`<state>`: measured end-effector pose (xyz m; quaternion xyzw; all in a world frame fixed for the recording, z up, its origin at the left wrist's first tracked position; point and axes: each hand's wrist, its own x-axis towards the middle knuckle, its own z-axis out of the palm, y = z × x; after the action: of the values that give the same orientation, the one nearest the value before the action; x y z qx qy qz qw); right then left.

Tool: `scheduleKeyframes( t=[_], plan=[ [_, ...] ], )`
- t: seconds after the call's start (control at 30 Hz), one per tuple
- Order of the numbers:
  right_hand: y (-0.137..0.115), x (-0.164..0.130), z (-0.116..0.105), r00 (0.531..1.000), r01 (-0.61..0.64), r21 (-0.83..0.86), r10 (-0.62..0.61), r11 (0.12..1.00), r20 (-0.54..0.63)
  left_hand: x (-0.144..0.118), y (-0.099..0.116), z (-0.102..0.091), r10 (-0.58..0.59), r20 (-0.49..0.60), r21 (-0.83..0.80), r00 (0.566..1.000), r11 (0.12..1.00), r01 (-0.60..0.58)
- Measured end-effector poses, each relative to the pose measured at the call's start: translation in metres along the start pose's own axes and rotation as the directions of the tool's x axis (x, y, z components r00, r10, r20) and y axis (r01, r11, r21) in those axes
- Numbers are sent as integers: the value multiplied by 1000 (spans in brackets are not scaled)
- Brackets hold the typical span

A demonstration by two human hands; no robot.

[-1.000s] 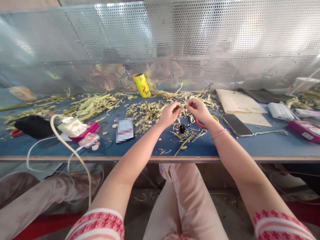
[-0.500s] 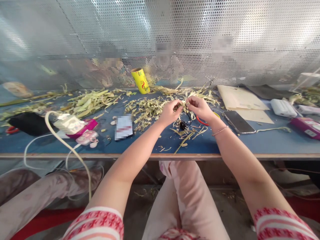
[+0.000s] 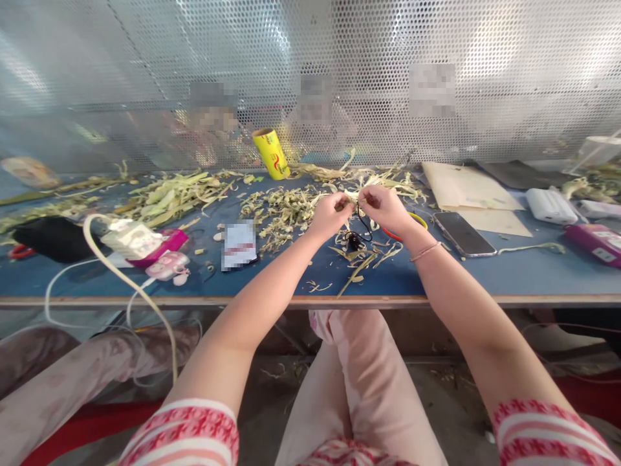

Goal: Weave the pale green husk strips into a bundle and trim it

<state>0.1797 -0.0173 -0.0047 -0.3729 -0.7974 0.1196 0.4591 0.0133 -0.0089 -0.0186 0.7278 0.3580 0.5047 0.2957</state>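
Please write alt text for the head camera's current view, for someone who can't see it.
A person's left hand and right hand nearly meet beside a thin black cord, above a blue table strewn with pale plant scraps. A yellow tube is behind; a phone lies to the right.

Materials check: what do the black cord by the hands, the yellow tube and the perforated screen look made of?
Black cord: perhaps plastic-sheathed, thin and looping; finish too small to judge.
Yellow tube: likely cardboard, brown at the rim, printed outside.
Perforated screen: apparently metal, silvery, with bright reflections.
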Motion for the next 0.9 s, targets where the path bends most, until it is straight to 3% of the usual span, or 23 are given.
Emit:
scheduleKeyframes(
  t=[0.27, 0.43, 0.57, 0.73, 0.9],
  plan=[
    [-1, -1, 2, 995, 87, -158, -78, 984, 60, 9, -12, 0, -220, 173, -283, 960, 922, 263],
    [4, 1, 2, 991, 107, -180, -91, 978, 98, 9, -9, -2, -320, 227, -352, 920, 854, 384],
    [4, 2, 2, 998, 29, -93, -24, 995, 50, 10, -4, -3, -379, 207, -417, 902, 800, 431],
    [4, 3, 5, 994, -102, 91, 100, 991, 34, 10, -2, -6, -351, 197, -526, 915, 750, 401],
    [11, 3, 10, 989, -146, 215, 149, 966, 2, 11, -7, -5, -349, 210, -561, 913, 722, 405]
  ],
)
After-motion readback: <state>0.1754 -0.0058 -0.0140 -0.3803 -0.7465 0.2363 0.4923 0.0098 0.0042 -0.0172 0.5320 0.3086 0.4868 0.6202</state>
